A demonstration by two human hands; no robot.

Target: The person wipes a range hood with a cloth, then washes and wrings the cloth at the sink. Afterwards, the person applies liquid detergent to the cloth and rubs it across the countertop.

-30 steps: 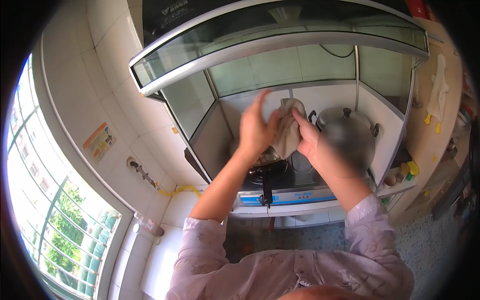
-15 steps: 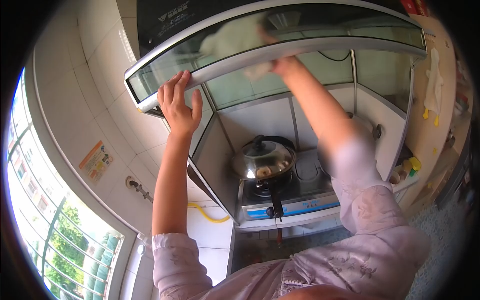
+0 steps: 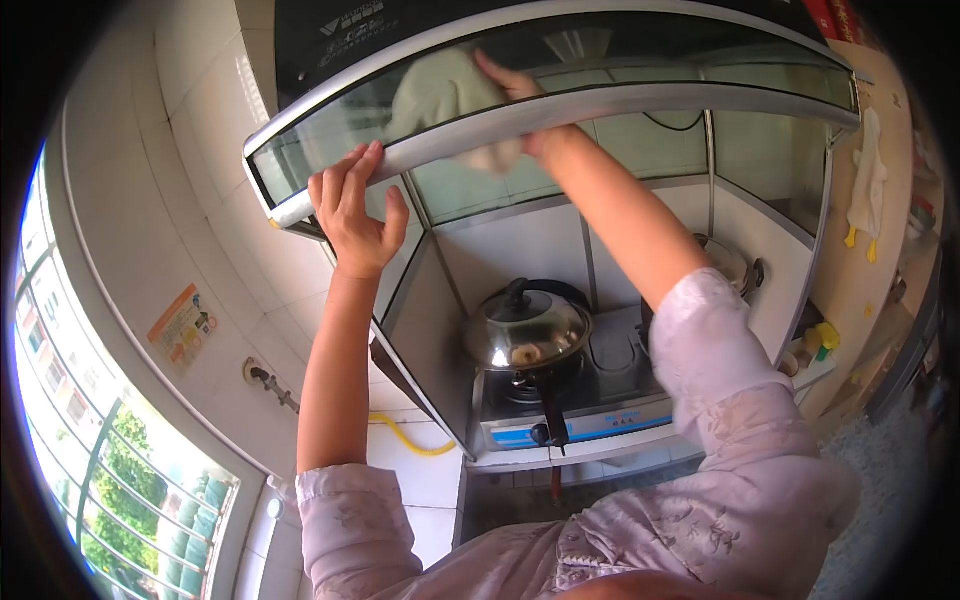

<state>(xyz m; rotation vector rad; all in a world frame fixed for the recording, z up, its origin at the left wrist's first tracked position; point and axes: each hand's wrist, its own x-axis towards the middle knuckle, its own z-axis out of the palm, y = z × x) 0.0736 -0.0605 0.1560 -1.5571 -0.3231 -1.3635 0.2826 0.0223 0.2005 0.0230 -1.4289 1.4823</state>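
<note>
A curved glass panel (image 3: 620,52) in a silvery metal frame (image 3: 620,103) spans the upper front of the range hood. My left hand (image 3: 358,220) grips the frame near its left end, fingers over the metal and thumb apart from them. Behind the panel, my right hand (image 3: 512,82) holds a pale cloth (image 3: 440,95) against or close to the inner side of the glass. I see the cloth and some fingers through the pane; the frame hides part of this hand. The cloth's lower end hangs below the frame.
Beneath, a gas stove (image 3: 590,425) carries a wok with a shiny domed lid (image 3: 528,325). A pot (image 3: 725,262) sits behind my right arm. Side panels enclose the stove. A barred window (image 3: 120,480) and a wall tap (image 3: 270,378) are on the left; gloves (image 3: 868,180) hang at right.
My right hand and the cloth have moved left and slightly down behind the glass. My left hand keeps its hold on the frame.
</note>
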